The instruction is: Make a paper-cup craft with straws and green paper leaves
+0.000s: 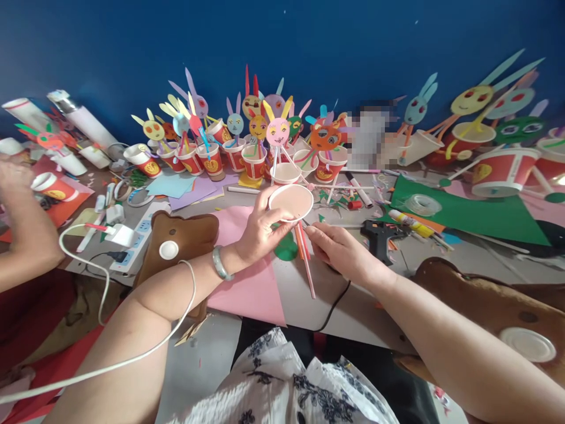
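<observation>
My left hand [260, 229] is closed around a paper cup [291, 203], whose round, white-rimmed end faces up toward me. Just right of the cup, my right hand [339, 250] is closed, its fingertips close below the rim. A thin dark tip shows at those fingers; most of whatever they grip is hidden. Below the cup a pink paper stick [310, 280] slants toward the table's front edge, with red and orange strips beside it. A green paper disc [286, 248] lies under my left hand, partly over the pink sheet [247, 282].
Paper-cup figures with coloured faces and long ears, such as a pink one [278, 132], line the blue wall. A black glue gun [380, 238] lies at right, near green paper [468, 206]. Left are a power strip [139, 235], a white cable [176, 327] and another person's arm [26, 218].
</observation>
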Motion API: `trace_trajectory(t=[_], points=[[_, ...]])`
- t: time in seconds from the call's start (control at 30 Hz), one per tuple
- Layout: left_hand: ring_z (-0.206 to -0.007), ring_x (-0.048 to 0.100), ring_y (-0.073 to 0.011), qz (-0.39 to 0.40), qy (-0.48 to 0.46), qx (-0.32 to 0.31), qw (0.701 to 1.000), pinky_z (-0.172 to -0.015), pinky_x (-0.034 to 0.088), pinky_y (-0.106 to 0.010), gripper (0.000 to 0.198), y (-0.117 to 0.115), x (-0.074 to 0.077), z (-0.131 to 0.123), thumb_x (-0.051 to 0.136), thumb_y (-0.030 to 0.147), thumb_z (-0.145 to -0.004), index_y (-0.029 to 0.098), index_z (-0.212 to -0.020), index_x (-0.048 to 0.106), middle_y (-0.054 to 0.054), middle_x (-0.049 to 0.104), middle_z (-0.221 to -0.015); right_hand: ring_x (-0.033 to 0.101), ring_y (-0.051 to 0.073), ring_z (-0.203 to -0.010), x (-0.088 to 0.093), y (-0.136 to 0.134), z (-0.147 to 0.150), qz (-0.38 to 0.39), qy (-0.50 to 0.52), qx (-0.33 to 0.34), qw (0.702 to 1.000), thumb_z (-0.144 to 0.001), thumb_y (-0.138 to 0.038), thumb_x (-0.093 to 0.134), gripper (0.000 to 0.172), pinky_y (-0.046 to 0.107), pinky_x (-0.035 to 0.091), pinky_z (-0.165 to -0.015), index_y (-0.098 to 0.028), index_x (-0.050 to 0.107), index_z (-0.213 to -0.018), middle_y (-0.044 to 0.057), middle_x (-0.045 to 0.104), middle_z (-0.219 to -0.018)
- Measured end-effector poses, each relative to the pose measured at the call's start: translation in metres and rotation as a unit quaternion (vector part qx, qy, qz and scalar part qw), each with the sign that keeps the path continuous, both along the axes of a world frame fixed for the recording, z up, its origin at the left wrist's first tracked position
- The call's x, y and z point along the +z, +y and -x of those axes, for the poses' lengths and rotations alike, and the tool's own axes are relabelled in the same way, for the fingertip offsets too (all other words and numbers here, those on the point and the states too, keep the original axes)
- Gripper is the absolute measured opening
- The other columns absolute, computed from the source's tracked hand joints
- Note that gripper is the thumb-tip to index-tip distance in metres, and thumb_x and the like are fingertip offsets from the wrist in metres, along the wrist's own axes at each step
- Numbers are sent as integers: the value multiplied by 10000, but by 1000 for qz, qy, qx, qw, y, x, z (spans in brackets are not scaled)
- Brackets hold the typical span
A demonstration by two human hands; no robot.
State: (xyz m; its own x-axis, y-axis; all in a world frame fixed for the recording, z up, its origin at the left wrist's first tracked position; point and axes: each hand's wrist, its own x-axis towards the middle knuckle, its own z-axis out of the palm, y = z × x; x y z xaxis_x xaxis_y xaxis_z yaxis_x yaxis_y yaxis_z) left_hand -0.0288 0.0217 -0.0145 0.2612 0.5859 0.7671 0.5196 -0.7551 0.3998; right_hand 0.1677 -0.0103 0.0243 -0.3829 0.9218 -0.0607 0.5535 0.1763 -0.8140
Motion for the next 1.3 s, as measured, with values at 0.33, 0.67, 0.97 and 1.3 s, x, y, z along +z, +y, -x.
trace_trajectory(t=[0.33, 0.67, 0.97, 1.3], points=[[-1306, 556, -234, 38, -2, -17, 999, -1075, 512, -411, 196, -6, 5, 1, 600, 351, -967, 182, -911, 680, -134, 493, -1375, 332, 126, -482, -2, -4, 1, -8, 2, -31, 999, -979, -548, 381, 419, 275, 251, -537, -234, 397, -702, -44, 379, -528], [-1351, 524, -253, 12, 4, -11, 1000, -1101, 490, -424, 117, -5, 1, 1, 647, 299, -934, 189, -926, 687, -126, 448, -1445, 346, 142, -504, -6, -5, 1, -134, -156, -92, 974, -951, -477, 434, 332, 294, 213, -557, -231, 432, -728, -22, 420, -558], [-1332, 528, -237, -8, -26, -21, 999, -1074, 512, -410, 142, -3, 0, 0, 646, 326, -939, 191, -924, 687, -124, 471, -1399, 297, 107, -441, 5, -4, 2, 101, 137, -1, 985, -1003, -579, 317, 496, 267, 269, -477, -236, 377, -649, -55, 343, -471], [-1312, 542, -247, 20, -6, 21, 1000, -1088, 508, -427, 236, -2, -2, 1, 637, 410, -934, 189, -887, 705, -127, 497, -1356, 383, 130, -484, 1, -5, -2, -111, -80, -52, 989, -983, -474, 411, 369, 268, 278, -532, -233, 409, -703, -33, 443, -528]])
